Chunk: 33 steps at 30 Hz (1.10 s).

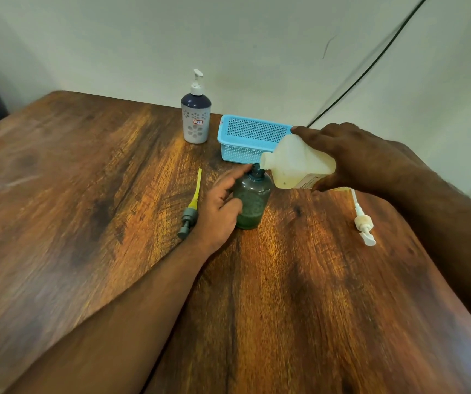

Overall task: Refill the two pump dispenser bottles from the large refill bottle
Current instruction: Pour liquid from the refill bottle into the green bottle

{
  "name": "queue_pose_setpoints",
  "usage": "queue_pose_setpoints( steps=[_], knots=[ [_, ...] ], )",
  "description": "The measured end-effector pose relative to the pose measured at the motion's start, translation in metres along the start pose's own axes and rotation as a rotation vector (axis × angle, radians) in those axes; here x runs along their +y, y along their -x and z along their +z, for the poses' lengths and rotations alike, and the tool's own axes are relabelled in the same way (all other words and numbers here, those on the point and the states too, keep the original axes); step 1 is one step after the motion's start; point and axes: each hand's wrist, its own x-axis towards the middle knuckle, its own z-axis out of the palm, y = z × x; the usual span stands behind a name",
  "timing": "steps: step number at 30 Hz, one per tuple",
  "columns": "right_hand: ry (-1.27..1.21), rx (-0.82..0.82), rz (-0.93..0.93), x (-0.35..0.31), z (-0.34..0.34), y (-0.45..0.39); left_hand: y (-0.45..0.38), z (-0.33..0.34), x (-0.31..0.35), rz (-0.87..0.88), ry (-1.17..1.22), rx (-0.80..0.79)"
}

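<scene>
1. Table (pixel 86 194): wood-grain top, brown with amber streaks, soft sheen.
2. Refill bottle (pixel 299 163): translucent milky plastic, matt, paper label.
3. Dark bottle (pixel 252 200): smoky see-through plastic, smooth, glossy.
4. Far dispenser (pixel 195 120): opaque plastic, navy over pale grey, satin.
5. Basket (pixel 245 137): light blue plastic mesh.
6. Grey pump (pixel 188 217): grey plastic, yellow tube.
7. White pump (pixel 363 223): whitish plastic.
8. Wall (pixel 257 38): matt paint.

A wood-grain table (pixel 86 194) stands against a pale wall (pixel 257 38). A light blue perforated basket (pixel 245 137) sits near its far edge. A thin dark cable (pixel 370 64) runs diagonally down the wall behind the basket.
</scene>
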Motion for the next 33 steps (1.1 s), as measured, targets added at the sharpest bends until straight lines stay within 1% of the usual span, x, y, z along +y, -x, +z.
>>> queue_pose_setpoints(
  steps=[8, 13, 33],
  knots=[
    [-0.002, -0.009, 0.002, -0.0009, -0.0009, 0.0001, 0.0004, 0.0003, 0.0018, 0.0, -0.003, -0.003],
    [-0.001, -0.001, 0.0, -0.0002, 0.0006, -0.0002, -0.0002, 0.0001, 0.0, -0.002, 0.046, -0.005],
    [-0.009, 0.022, -0.007, 0.0026, 0.0053, -0.0018, 0.0004, 0.0001, 0.001, 0.01, 0.033, -0.015]
  ],
)
